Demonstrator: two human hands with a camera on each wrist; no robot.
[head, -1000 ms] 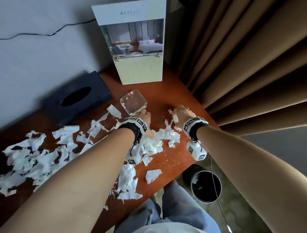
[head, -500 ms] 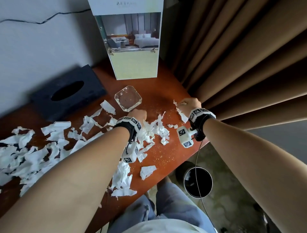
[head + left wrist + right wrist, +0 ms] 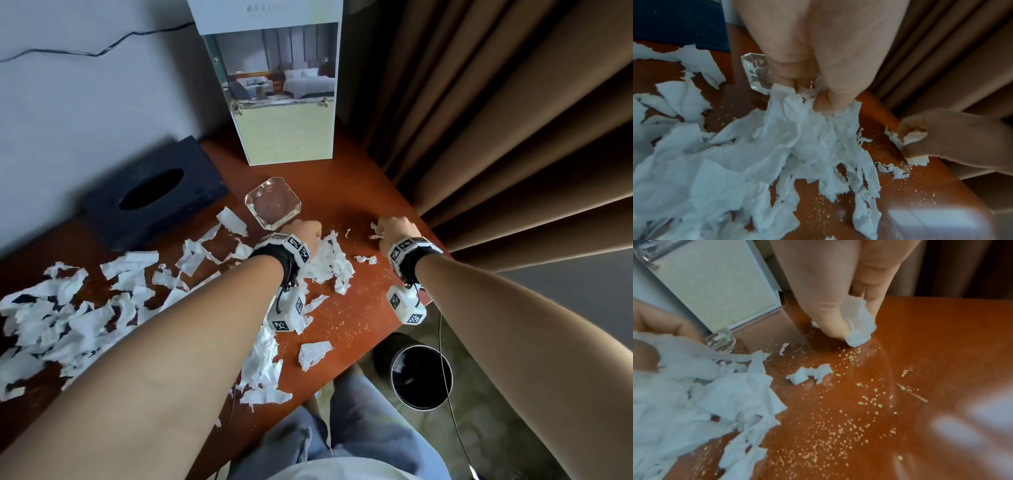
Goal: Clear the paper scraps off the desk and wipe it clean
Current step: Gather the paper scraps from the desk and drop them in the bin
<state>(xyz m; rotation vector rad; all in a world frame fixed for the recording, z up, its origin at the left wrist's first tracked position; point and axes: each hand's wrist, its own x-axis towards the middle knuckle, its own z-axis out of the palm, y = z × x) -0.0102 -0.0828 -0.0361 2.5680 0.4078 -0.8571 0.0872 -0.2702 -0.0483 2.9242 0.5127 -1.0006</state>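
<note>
White torn paper scraps [image 3: 68, 315] litter the reddish-brown desk [image 3: 356, 205], thickest at the left and under my left arm. My left hand [image 3: 305, 231] sits by the glass ashtray and its curled fingers [image 3: 793, 76] gather a bunch of scraps [image 3: 807, 126]. My right hand [image 3: 394, 229] is near the desk's right edge; in the right wrist view its fingertips [image 3: 830, 327] pinch a small scrap [image 3: 859, 327] against the wood. Two small scraps [image 3: 809, 374] lie between the hands. Fine yellowish crumbs [image 3: 838, 434] speckle the desk surface.
A clear glass ashtray [image 3: 273, 202] stands just beyond my left hand. Behind it stand a tall white display box [image 3: 277, 102] and a dark tissue box [image 3: 150, 192]. A black waste bin [image 3: 421, 377] sits on the floor right of the desk. Brown curtains [image 3: 513, 137] hang close on the right.
The right hand has shifted along the right edge and now pinches a small scrap. The left hand stays by the ashtray, drawing the scrap pile under it. The head view has tilted.
</note>
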